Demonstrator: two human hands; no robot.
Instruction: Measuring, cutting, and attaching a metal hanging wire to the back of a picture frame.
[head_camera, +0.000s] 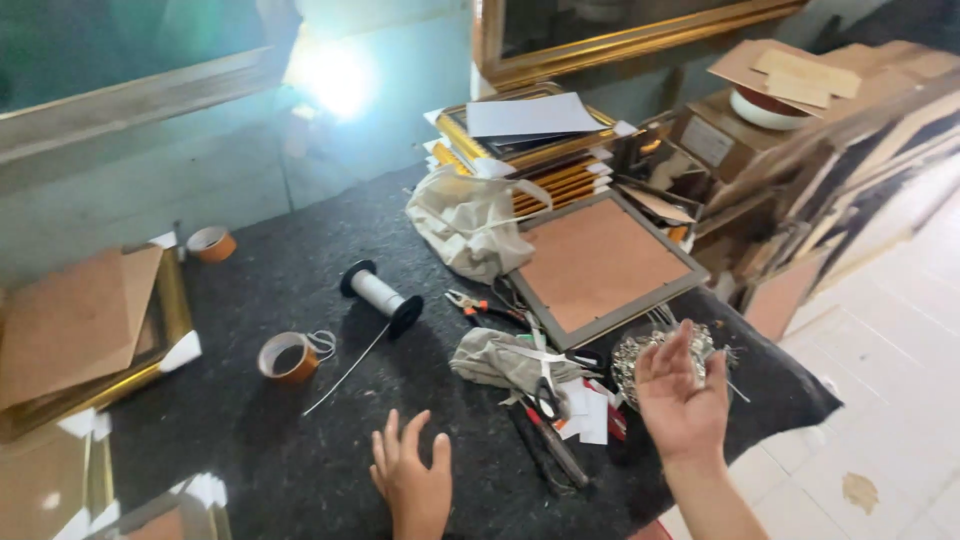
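My left hand (412, 478) lies flat, palm down, on the dark felt table top (260, 440), fingers spread and holding nothing. My right hand (682, 392) is raised above the table's right end, palm up and fingers apart, empty. Just behind it sits a pile of small silvery metal pieces (640, 352). Between my hands lie scissors (545, 395), a red-handled tool (555, 445), white paper scraps (590, 410) and a grey cloth (500, 358).
A grey picture frame (600, 265) lies back side up, next to pliers (478, 306), a cord spool (382, 293) and a cloth bag (465, 225). Two tape rolls (288, 357) sit at left, near a gold frame with cardboard (75, 325). Stacked gold frames (530, 140) stand behind.
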